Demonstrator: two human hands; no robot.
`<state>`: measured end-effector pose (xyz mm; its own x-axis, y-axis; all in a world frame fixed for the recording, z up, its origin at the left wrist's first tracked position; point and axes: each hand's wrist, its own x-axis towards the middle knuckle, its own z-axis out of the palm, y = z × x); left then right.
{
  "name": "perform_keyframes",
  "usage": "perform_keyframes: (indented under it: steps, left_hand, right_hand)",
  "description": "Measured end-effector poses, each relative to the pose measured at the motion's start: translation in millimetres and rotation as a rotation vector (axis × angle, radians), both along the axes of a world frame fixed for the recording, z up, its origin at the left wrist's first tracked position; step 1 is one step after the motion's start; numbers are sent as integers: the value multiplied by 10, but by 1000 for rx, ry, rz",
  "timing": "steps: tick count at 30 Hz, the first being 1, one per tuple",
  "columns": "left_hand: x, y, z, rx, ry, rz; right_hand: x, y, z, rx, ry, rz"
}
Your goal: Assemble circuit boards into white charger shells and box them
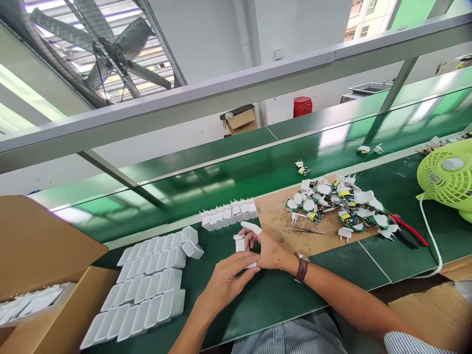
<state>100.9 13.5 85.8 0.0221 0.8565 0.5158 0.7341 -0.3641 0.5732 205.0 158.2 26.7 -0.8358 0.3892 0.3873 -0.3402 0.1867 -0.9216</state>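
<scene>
In the middle of the bench my hands meet. My right hand (271, 250) wears a white finger cot (251, 227) on its stretched index finger; its other fingers bend loosely apart, with no held thing visible. The thumb and fingertips of my left hand (232, 278) close together against the right hand's thumb side. A small white bit (252, 265) shows between them, too covered to name for certain. Just beyond the fingers is a white plastic plug piece (239, 242), partly hidden by the hands. White plug housings (229, 214) stand in a row behind it.
Rows of open white housings (155, 287) lie left, beside a cardboard box (81, 309). On a brown board (273, 211) are heaped circuit boards with plugs (334, 201) and tweezers (306, 230). Red-handled pliers (409, 231) and a green fan (448, 177) are at right.
</scene>
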Motion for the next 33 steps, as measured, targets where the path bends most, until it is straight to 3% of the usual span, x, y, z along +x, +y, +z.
perform_keyframes:
  steps: [5,22,26,29,31,33]
  left_hand:
    - [-59,-32,60,-11,-52,-14]
    - [-25,-55,174,-84,-37,48]
    - [-41,-72,158,-93,-39,24]
    - [-78,-32,215,24,36,103]
    - [-103,15,266,83,92,168]
    - [-114,61,298,42,92,151]
  right_hand:
    - [-5,-33,-3,-103,-11,86]
    - [32,4,22,-192,-83,158]
    - [65,16,97,-167,-136,131]
    - [104,15,208,-102,-158,139]
    - [131,3,281,-68,-177,211]
    - [153,-14,329,-47,-198,321]
